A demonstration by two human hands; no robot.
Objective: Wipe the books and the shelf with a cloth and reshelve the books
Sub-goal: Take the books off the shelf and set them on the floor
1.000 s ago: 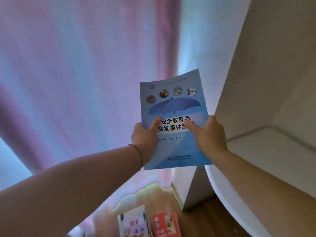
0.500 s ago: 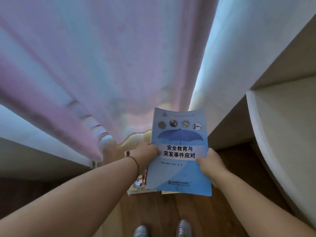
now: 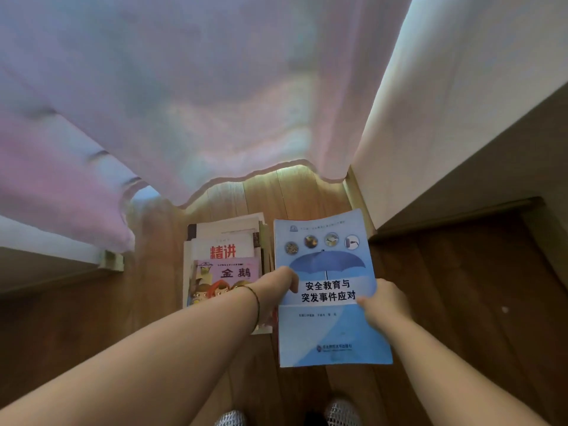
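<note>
I hold a thin blue book (image 3: 329,262) with an umbrella on its cover low over the wooden floor (image 3: 461,302). My left hand (image 3: 276,290) grips its left edge, thumb on the cover. My right hand (image 3: 384,305) grips its right edge, thumb on the cover too. To the left of it a stack of books (image 3: 224,256) lies on the floor, topped by a pink picture book (image 3: 227,278). No cloth is visible. A red edge shows beneath the blue book's left side.
A pale pink curtain (image 3: 184,103) hangs down to the floor ahead. The white side panel of the shelf unit (image 3: 430,118) rises at the right. A white ledge (image 3: 46,244) sits at the left. My shoes (image 3: 341,413) show at the bottom edge.
Both hands have carried the blue book down from shelf height to just above the floor beside the book stack. My view has tilted down with it.
</note>
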